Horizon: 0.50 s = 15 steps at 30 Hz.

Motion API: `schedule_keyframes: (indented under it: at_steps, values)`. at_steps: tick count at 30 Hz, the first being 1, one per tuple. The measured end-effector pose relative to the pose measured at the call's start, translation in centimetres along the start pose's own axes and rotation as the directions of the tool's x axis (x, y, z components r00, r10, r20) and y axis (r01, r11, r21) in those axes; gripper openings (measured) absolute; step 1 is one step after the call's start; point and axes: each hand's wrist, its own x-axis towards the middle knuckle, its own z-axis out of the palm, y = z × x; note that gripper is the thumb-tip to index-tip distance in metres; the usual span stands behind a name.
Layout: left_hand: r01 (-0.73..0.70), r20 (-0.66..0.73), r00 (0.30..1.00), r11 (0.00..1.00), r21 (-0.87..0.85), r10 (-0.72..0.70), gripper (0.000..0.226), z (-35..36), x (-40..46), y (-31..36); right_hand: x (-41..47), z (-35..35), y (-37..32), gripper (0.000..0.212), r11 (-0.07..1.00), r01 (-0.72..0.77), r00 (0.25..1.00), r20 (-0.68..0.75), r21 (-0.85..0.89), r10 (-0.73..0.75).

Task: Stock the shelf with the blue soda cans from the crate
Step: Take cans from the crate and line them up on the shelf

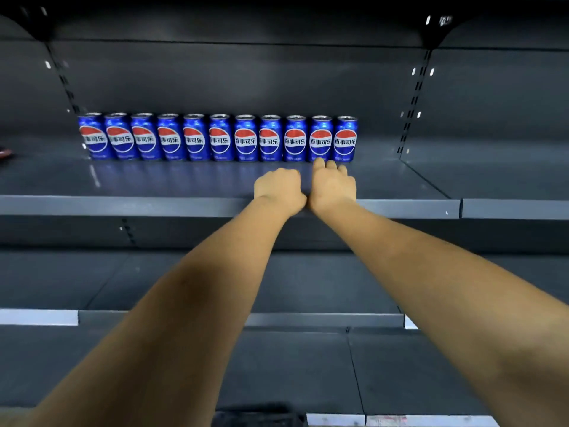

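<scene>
Dark grey metal back panel [234,75]; slotted uprights [412,100] at 10 and 2 o'clock; lower tier [308,291] toward 6 o'clock; dim lighting overall.

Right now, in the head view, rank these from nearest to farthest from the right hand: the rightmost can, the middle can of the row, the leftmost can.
From the right hand:
1. Rightmost can, just beyond the fingertips, at the row's right end.
2. Middle can, off to the left, past the left hand.
3. Leftmost can, at the row's far left end, by the shelf upright.
</scene>
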Motion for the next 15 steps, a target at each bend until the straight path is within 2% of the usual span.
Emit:
schedule_keyframes:
  at_steps: [4,10,15]
  values:
    - [-0.004,0.010,1.000,1.000,0.027,0.004,0.034,0.7,-3.6,-1.2,-3.7,0.7,-1.1,0.056,0.999,0.039,0.998,0.040,-0.035,-0.038]
    - [0.006,0.056,0.998,0.994,0.113,-0.013,0.049,2.2,-7.5,-2.1,-7.7,2.1,-2.0,0.051,0.992,0.107,0.989,0.105,-0.065,-0.100]
    - [0.036,0.098,0.994,0.987,0.156,-0.051,0.043,4.1,-10.3,-2.2,-10.3,3.7,-1.9,0.051,0.985,0.158,0.978,0.150,-0.071,-0.146]
